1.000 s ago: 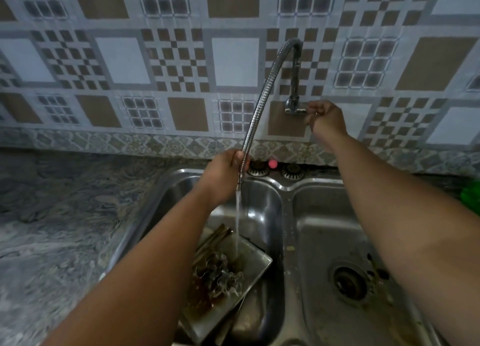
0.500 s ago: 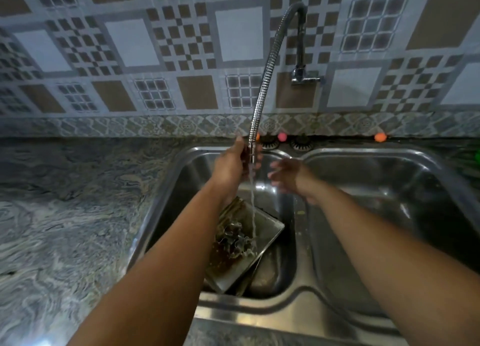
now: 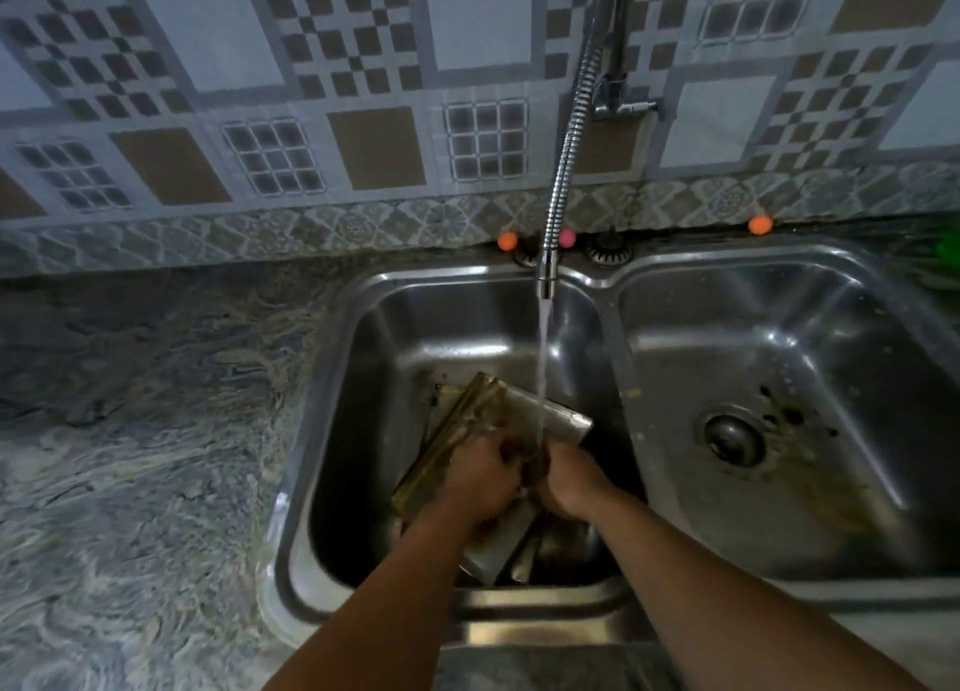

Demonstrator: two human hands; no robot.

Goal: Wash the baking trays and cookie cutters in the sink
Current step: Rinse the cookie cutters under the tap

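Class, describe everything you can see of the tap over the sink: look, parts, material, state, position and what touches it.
The tap is a shiny, ribbed metal hose, apparently chrome, hanging from a valve body fixed to the tiled wall. Its smooth nozzle points down over the left basin. It is running: a thin stream falls onto the baking tray by both hands. Nothing touches it.

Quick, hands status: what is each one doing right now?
Left hand: fingers curled, contents hidden, cannot tell.
Right hand: curled under the water stream, cannot tell.
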